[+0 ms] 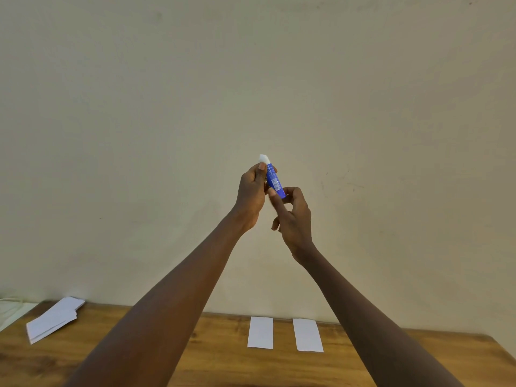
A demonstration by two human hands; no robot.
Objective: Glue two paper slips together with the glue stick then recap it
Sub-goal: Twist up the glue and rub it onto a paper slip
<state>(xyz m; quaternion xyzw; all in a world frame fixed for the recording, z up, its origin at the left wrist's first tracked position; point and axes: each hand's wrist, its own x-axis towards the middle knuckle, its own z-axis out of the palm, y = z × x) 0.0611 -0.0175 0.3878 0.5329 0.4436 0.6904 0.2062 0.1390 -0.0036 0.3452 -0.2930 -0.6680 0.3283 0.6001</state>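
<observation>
**Glue stick held high above the slips**

The person held the glue stick (274, 180) raised in front of the wall (251, 79), well above the table (217, 356). The left hand (252, 198) wrapped its upper barrel; the right hand (293, 216) pinched the lower end between thumb and fingertips. Its white top looked bare, though possibly a cap. Two paper slips (260, 332) (308, 335) lay side by side, apart, near the table's far edge, open wood before them. A paper stack (54, 319) sat at the left edge.

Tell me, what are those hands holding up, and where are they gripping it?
A blue glue stick: the left hand grips its upper part near the white top, the right hand pinches its bottom end.
</observation>
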